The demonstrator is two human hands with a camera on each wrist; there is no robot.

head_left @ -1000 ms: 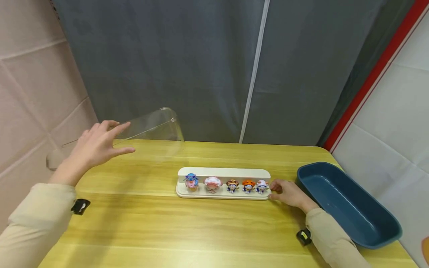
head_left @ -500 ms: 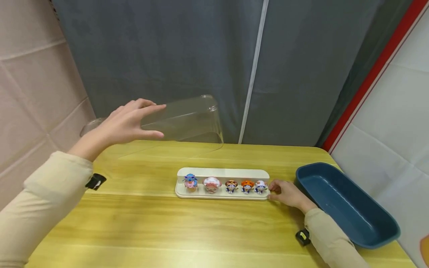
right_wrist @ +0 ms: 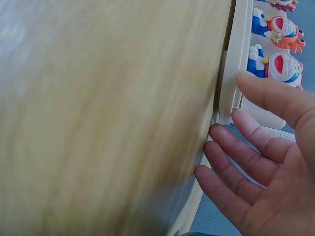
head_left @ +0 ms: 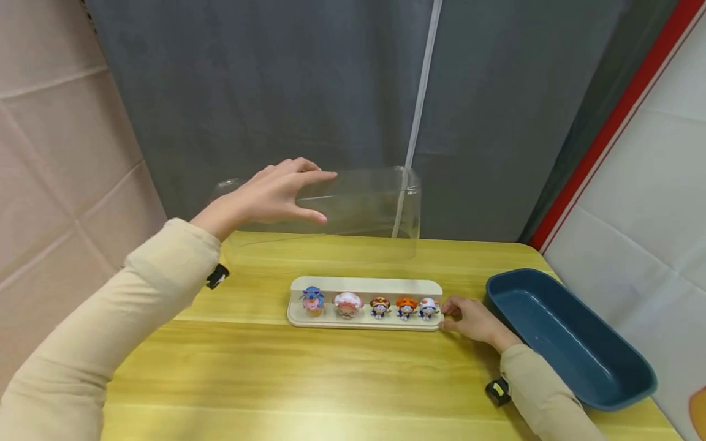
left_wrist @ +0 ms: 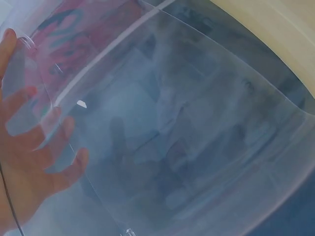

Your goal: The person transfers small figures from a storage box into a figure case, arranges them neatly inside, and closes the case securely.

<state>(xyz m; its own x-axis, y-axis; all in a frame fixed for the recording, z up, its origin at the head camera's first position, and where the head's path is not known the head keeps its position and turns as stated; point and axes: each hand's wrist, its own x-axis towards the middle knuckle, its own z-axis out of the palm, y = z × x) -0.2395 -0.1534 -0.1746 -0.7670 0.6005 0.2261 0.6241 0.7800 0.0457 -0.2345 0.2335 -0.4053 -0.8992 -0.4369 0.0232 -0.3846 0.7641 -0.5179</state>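
Note:
My left hand (head_left: 270, 195) grips a long clear plastic cover (head_left: 369, 211) from above, thumb and fingers spread across its width. The cover hangs over the table's back part, behind and above a white display base (head_left: 366, 285). Along that base several small figurines stand in a row, from a blue-and-pink one (head_left: 312, 301) at the left to a white-hatted one (head_left: 428, 308) at the right. My right hand (head_left: 473, 320) pinches the base's right end. In the right wrist view the thumb (right_wrist: 256, 86) lies on the base's edge (right_wrist: 236, 69), with the other fingers beside and below it.
A deep blue plastic basin (head_left: 568, 343) stands at the right, just beyond my right hand. Dark grey curtain (head_left: 276, 92) closes off the back of the wooden table (head_left: 309, 380). Pale walls or panels rise on both sides.
My left hand has carried the clear cover rightward from the left side, first rising, and the cover has turned nearly level with the base. The right hand stays at the base's end.

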